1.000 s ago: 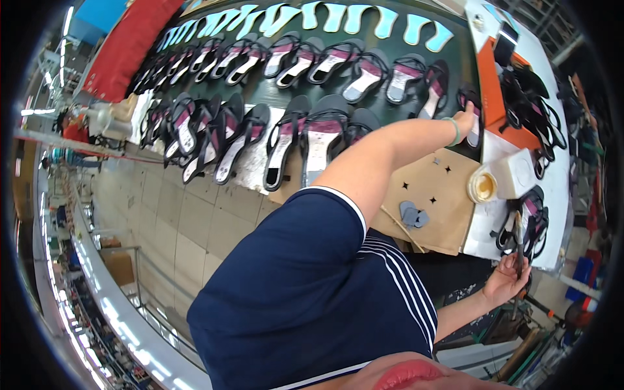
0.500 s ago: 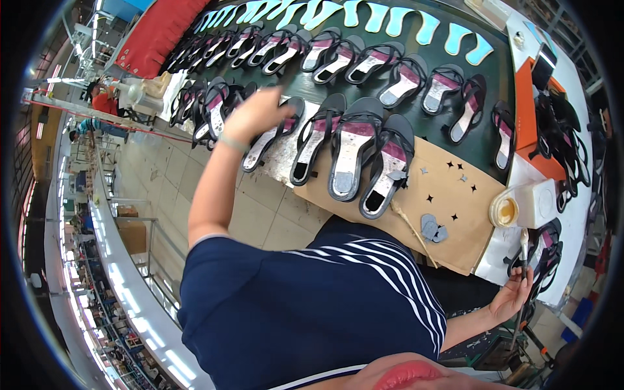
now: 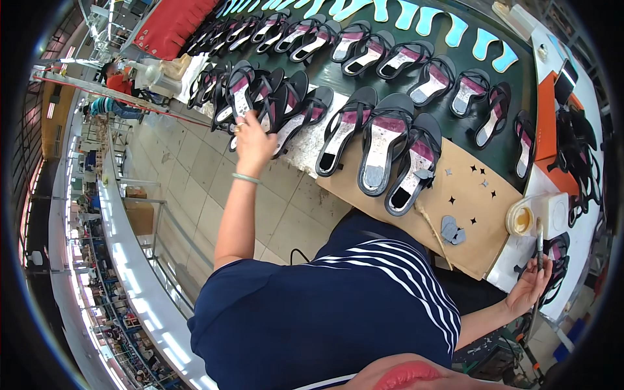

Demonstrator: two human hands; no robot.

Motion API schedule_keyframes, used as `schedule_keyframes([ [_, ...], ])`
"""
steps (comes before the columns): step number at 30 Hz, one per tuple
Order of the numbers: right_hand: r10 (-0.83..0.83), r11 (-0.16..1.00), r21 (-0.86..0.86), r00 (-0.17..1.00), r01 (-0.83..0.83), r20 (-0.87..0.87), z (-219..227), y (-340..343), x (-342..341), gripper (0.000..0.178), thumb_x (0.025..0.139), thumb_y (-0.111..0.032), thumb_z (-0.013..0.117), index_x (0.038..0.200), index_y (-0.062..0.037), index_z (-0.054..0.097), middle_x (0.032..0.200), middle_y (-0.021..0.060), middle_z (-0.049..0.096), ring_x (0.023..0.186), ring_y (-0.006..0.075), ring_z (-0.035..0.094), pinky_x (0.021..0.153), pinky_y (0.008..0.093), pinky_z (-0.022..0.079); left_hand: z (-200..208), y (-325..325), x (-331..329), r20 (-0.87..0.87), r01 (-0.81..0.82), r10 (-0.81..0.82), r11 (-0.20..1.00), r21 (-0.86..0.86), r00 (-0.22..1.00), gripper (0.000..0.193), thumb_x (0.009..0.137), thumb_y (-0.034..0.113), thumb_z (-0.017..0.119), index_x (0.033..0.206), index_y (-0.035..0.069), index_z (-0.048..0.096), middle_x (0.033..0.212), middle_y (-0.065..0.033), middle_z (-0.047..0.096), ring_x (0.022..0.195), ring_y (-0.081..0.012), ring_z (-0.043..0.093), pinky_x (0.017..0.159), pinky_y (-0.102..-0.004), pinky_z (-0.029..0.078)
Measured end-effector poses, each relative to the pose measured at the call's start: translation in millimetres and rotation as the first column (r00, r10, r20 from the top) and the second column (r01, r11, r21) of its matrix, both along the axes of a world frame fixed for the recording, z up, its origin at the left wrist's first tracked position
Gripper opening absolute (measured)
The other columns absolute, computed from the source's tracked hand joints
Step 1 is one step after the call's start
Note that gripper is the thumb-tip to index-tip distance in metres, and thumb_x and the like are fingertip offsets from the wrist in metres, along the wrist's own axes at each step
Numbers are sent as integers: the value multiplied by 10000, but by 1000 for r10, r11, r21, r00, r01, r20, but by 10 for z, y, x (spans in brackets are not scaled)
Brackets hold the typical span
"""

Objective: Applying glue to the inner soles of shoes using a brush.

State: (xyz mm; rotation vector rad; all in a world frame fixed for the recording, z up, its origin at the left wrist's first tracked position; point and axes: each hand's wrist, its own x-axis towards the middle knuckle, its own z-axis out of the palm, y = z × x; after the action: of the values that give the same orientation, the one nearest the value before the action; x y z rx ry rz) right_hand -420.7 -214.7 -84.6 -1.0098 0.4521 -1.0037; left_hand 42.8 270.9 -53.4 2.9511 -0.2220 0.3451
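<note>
Right hand on a brush, left hand at a heap of sandals.
Nearest, the right hand (image 3: 530, 287) pinches a brush (image 3: 539, 246) by its handle, bristles up, near a pot (image 3: 509, 221) of amber paste; left of that, a brown sheet (image 3: 491, 252) bears grey scraps (image 3: 450, 230). Farther off, the left hand (image 3: 255, 144) has its fingers on the lower end of a black-strapped sandal (image 3: 241, 99) atop the heap; whether they pinch it, I cannot tell. Beyond lie more sandals (image 3: 431, 84), then pale-blue insoles (image 3: 426, 19).
</note>
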Motion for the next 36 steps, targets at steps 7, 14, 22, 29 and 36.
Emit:
schedule_keyframes([
  [7, -106, 994, 34, 994, 106, -13, -114, -41, -252, 355, 933, -71, 536, 1233, 117, 503, 1200, 181, 537, 990, 202, 485, 893, 318, 390, 46, 864, 854, 162, -175, 207, 966, -192, 965, 507, 744, 216, 719, 1082, -85, 491, 936, -215, 607, 861, -341, 603, 778, -416, 493],
  [14, -231, 971, -120, 944, 207, -236, -82, 23, -145, 312, 926, -55, 546, 1203, 85, 580, 1257, 192, 586, 1082, 192, 584, 884, 284, 463, -85, 565, 1292, -199, -223, 126, 762, -608, 972, 557, 611, 343, 878, 898, -49, 606, 910, -130, 641, 687, -202, 590, 606, -396, 486],
  [22, -307, 911, -413, 688, 12, -658, 359, -3, 303, 127, 824, -66, 663, 908, 25, 690, 778, 56, 681, 691, 97, 605, 618, 232, 468, 26, 914, 1976, -390, -469, -379, -143, -871, 839, 147, 796, 164, 720, 837, 53, 633, 706, -73, 653, 491, -170, 551, 481, -271, 467],
  [29, -406, 854, -517, 550, -55, -730, 67, -304, 671, 166, 781, -124, 651, 810, 37, 672, 671, 95, 654, 622, 142, 599, 602, 289, 474, 896, -635, 755, 259, -110, -637, -479, -871, 726, 538, 826, 118, 553, 1283, -140, 433, 1056, -226, 572, 850, -226, 550, 788, -311, 472],
  [36, -295, 945, -305, 710, 118, -640, 502, -301, 725, 164, 805, -107, 629, 723, 33, 653, 621, 75, 641, 511, 99, 600, 486, 222, 477, 1034, -2207, -695, -4, -332, -804, -240, -912, 594, 541, 894, 383, 420, 1146, -83, 529, 841, -169, 617, 629, -223, 539, 561, -296, 422],
])
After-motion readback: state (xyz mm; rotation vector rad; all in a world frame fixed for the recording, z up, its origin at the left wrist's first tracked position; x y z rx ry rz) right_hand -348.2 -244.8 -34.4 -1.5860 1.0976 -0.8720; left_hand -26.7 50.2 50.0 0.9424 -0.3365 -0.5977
